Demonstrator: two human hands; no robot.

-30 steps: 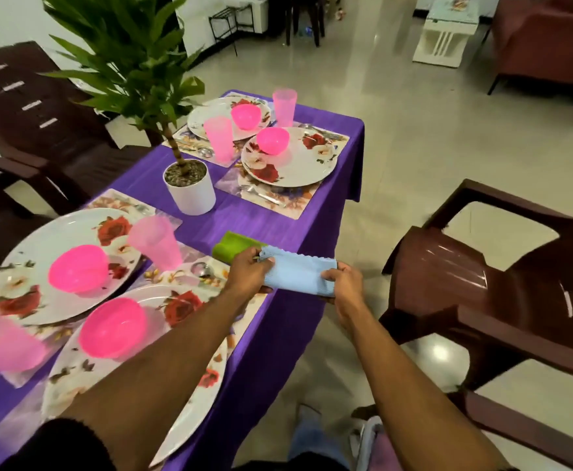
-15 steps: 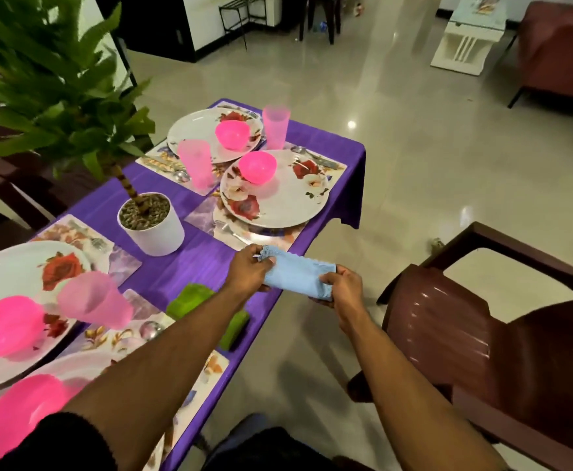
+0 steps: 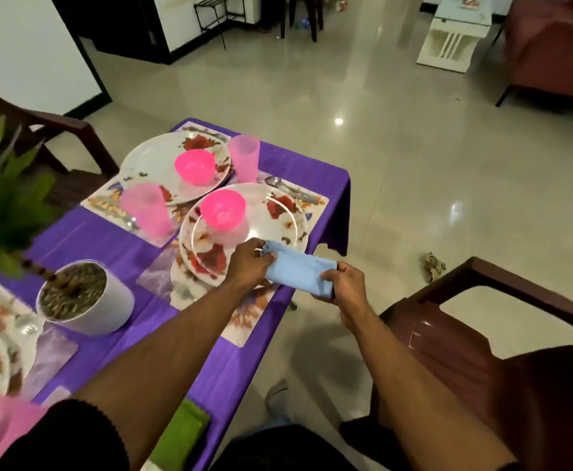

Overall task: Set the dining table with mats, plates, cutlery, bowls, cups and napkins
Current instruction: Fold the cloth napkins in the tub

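Moved over far plate (image 3: 278, 226), both hands' fingers (image 3: 265, 258) pinching blue napkin (image 3: 298, 271).

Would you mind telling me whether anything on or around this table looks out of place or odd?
A crumpled scrap lies on the floor tiles beside the brown plastic chair, like litter. On the purple tablecloth the plates, bowls and cups sit orderly; nothing is spilled. The blue napkin is held in both hands.

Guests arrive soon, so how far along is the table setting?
Mostly done: the two far settings have plates, pink bowls, cups and cutlery on mats. A green napkin lies by the near setting. The left hand and right hand hold a blue napkin, not yet laid down.
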